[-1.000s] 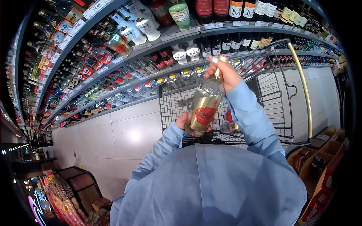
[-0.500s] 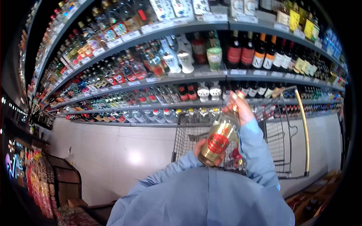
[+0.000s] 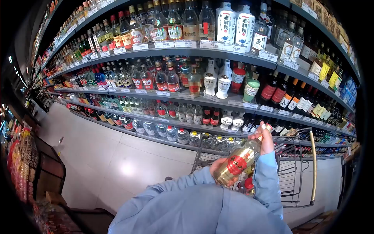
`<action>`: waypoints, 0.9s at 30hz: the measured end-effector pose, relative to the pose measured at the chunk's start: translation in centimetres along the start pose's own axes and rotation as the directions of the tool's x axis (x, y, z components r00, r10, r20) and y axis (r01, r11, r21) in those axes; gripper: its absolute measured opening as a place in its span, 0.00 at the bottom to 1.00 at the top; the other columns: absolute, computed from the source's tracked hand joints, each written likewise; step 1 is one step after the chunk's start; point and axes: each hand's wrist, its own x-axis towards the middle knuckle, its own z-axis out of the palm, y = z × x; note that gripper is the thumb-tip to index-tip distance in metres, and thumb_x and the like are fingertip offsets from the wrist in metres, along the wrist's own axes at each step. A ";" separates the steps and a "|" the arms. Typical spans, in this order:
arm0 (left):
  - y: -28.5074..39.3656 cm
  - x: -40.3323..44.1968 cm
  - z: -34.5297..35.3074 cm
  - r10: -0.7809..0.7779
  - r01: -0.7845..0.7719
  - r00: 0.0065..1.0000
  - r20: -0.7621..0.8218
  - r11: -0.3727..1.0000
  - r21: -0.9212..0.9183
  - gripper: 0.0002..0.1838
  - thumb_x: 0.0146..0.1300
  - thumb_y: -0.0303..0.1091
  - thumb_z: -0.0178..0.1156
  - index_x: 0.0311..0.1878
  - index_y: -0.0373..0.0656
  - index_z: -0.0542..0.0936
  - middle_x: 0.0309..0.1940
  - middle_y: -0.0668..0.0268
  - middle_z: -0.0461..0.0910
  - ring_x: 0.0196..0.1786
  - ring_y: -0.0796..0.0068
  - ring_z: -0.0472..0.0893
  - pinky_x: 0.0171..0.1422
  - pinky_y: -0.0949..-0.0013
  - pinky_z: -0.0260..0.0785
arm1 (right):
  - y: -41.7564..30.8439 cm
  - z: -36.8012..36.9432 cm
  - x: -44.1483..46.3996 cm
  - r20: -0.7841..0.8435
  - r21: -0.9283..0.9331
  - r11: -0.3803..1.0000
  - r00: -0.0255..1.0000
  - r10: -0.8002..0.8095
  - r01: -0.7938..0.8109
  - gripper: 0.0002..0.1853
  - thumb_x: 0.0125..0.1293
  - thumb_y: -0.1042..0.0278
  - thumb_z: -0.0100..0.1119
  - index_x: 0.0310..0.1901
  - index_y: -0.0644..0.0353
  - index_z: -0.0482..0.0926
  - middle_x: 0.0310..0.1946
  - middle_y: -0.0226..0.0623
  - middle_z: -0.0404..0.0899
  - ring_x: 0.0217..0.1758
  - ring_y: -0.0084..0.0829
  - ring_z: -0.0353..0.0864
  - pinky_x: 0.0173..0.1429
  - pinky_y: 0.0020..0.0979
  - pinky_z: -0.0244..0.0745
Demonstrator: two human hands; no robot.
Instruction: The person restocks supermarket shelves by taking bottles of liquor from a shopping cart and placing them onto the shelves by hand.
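Observation:
A clear glass bottle (image 3: 237,164) with a gold label and a red patch is held tilted in front of my body, its neck toward the upper right. My left hand (image 3: 219,167) wraps round its lower part, with some fingertips showing beneath the base. Around the neck and the red cap, the fingers of my right hand (image 3: 265,141) are closed. Below the bottle is a wire shopping cart (image 3: 286,171), where red-capped bottles (image 3: 247,183) lie partly hidden by my right sleeve.
Long shelves (image 3: 167,47) of bottles curve across the view beyond the cart. The cart's gold-coloured handle (image 3: 314,167) stands at the right. Pale floor tiles (image 3: 128,163) lie at the left, beside a dark display stand (image 3: 50,160) with colourful packets.
The view has tilted up toward the shelves, so more upper rows show. The hands, bottle and cart now appear lower and further right in the view. Both hands still hold the bottle.

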 end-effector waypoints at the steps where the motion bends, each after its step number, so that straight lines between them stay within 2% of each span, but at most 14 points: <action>1: 0.9 -0.9 0.3 0.004 -0.003 1.000 -0.024 1.000 0.008 0.41 0.58 0.67 0.38 0.61 0.39 0.60 0.35 0.42 0.72 0.28 0.55 0.76 0.31 0.61 0.70 | 0.6 1.0 0.2 0.000 -0.010 1.000 1.000 -0.003 0.003 0.17 0.64 0.54 0.53 0.22 0.53 0.63 0.14 0.29 0.65 0.20 0.29 0.71 0.35 0.34 0.72; 3: 3.1 -3.2 1.7 0.000 0.002 0.989 -0.151 1.000 0.014 0.45 0.56 0.73 0.30 0.61 0.40 0.62 0.30 0.43 0.73 0.24 0.54 0.75 0.25 0.62 0.70 | 2.6 3.7 1.0 0.013 0.057 0.998 1.000 0.007 -0.008 0.18 0.63 0.53 0.54 0.22 0.52 0.63 0.14 0.29 0.64 0.20 0.28 0.70 0.35 0.34 0.72; 6: 6.7 -8.5 2.9 0.004 -0.014 0.966 -0.259 0.999 -0.037 0.48 0.53 0.77 0.29 0.60 0.42 0.64 0.29 0.44 0.74 0.23 0.55 0.76 0.24 0.63 0.70 | 6.4 8.2 2.9 -0.031 0.038 0.998 0.998 0.055 -0.054 0.17 0.62 0.53 0.54 0.22 0.52 0.64 0.14 0.28 0.65 0.20 0.28 0.71 0.35 0.34 0.73; 8: 9.0 -12.2 4.1 0.044 -0.057 0.970 -0.240 0.997 -0.046 0.50 0.51 0.79 0.27 0.59 0.43 0.65 0.29 0.44 0.74 0.23 0.57 0.76 0.26 0.64 0.70 | 9.3 11.5 4.6 -0.033 -0.012 0.998 0.998 0.060 -0.060 0.17 0.61 0.53 0.55 0.23 0.52 0.65 0.15 0.28 0.65 0.21 0.28 0.71 0.36 0.34 0.74; 10: 11.3 -15.4 5.5 0.088 -0.111 0.953 -0.290 0.992 -0.062 0.51 0.50 0.79 0.27 0.59 0.42 0.65 0.29 0.45 0.74 0.23 0.58 0.76 0.26 0.65 0.70 | 11.6 15.1 5.7 -0.011 -0.107 0.993 0.998 0.056 -0.057 0.17 0.59 0.49 0.57 0.26 0.53 0.67 0.15 0.26 0.65 0.22 0.27 0.70 0.40 0.34 0.71; 12: 13.7 -18.4 5.5 0.087 -0.090 0.971 -0.221 0.996 -0.003 0.51 0.50 0.80 0.28 0.59 0.42 0.65 0.31 0.45 0.75 0.24 0.59 0.76 0.27 0.65 0.70 | 13.5 18.6 6.8 -0.035 -0.054 0.996 0.997 0.070 -0.071 0.17 0.61 0.52 0.56 0.23 0.54 0.65 0.16 0.29 0.66 0.22 0.29 0.72 0.37 0.35 0.74; 14: 15.7 -21.1 5.6 0.112 -0.118 0.944 -0.311 0.993 -0.001 0.51 0.50 0.79 0.29 0.59 0.42 0.66 0.32 0.44 0.75 0.26 0.57 0.76 0.27 0.63 0.69 | 15.3 20.9 7.9 0.000 0.000 0.993 0.993 0.122 -0.122 0.18 0.61 0.52 0.56 0.22 0.52 0.64 0.16 0.28 0.65 0.24 0.28 0.72 0.39 0.36 0.74; 15: 16.8 -22.5 5.8 0.090 -0.098 0.958 -0.273 0.995 -0.017 0.50 0.49 0.79 0.31 0.59 0.43 0.67 0.34 0.45 0.75 0.28 0.55 0.76 0.28 0.61 0.70 | 16.0 22.0 8.3 0.001 0.008 0.991 0.991 0.130 -0.130 0.18 0.61 0.52 0.55 0.22 0.52 0.64 0.16 0.28 0.65 0.24 0.28 0.73 0.39 0.35 0.74; 16: 17.7 -23.3 7.5 0.088 -0.139 0.922 -0.377 0.984 -0.111 0.51 0.49 0.80 0.32 0.59 0.42 0.67 0.35 0.46 0.75 0.29 0.54 0.77 0.29 0.60 0.70 | 16.8 23.0 8.7 -0.001 0.016 0.990 0.990 0.143 -0.143 0.18 0.61 0.52 0.55 0.21 0.52 0.64 0.16 0.27 0.65 0.24 0.28 0.73 0.40 0.35 0.74; 17: 18.5 -24.3 7.5 0.087 -0.128 0.928 -0.361 0.987 -0.093 0.50 0.49 0.79 0.33 0.57 0.43 0.68 0.37 0.49 0.76 0.32 0.55 0.78 0.31 0.59 0.72 | 17.4 23.7 9.1 0.060 -0.023 0.993 0.991 0.121 -0.119 0.18 0.62 0.51 0.55 0.21 0.52 0.64 0.17 0.27 0.65 0.24 0.27 0.73 0.41 0.34 0.74; 19: 19.9 -26.3 6.8 0.070 -0.092 0.957 -0.281 0.994 -0.065 0.49 0.48 0.80 0.34 0.55 0.43 0.70 0.40 0.53 0.77 0.35 0.57 0.79 0.35 0.58 0.74 | 18.7 25.3 9.7 0.049 0.008 0.991 0.989 0.136 -0.137 0.18 0.62 0.52 0.55 0.21 0.52 0.64 0.17 0.27 0.65 0.24 0.27 0.73 0.41 0.35 0.75; 22: 20.9 -28.0 7.3 0.091 -0.124 0.957 -0.274 0.987 -0.104 0.49 0.48 0.80 0.34 0.55 0.43 0.69 0.40 0.55 0.76 0.35 0.58 0.79 0.33 0.59 0.74 | 19.5 27.8 9.8 0.043 0.049 0.985 0.986 0.164 -0.166 0.17 0.63 0.54 0.54 0.22 0.53 0.65 0.17 0.27 0.65 0.25 0.27 0.72 0.42 0.36 0.75; 23: 21.0 -28.5 7.5 0.095 -0.137 0.957 -0.275 0.981 -0.139 0.49 0.49 0.79 0.33 0.56 0.43 0.68 0.41 0.55 0.76 0.35 0.57 0.78 0.31 0.59 0.73 | 19.6 28.6 9.8 -0.007 0.035 0.986 0.986 0.164 -0.163 0.14 0.63 0.55 0.54 0.29 0.55 0.68 0.18 0.27 0.64 0.25 0.27 0.72 0.43 0.37 0.75; 27: 21.8 -29.8 7.7 0.154 -0.177 0.966 -0.206 0.979 -0.101 0.49 0.49 0.79 0.32 0.57 0.43 0.67 0.39 0.52 0.75 0.33 0.56 0.78 0.29 0.58 0.72 | 20.1 31.1 10.2 0.055 0.003 0.988 0.986 0.155 -0.155 0.13 0.63 0.56 0.54 0.38 0.57 0.68 0.18 0.27 0.65 0.25 0.28 0.73 0.43 0.38 0.75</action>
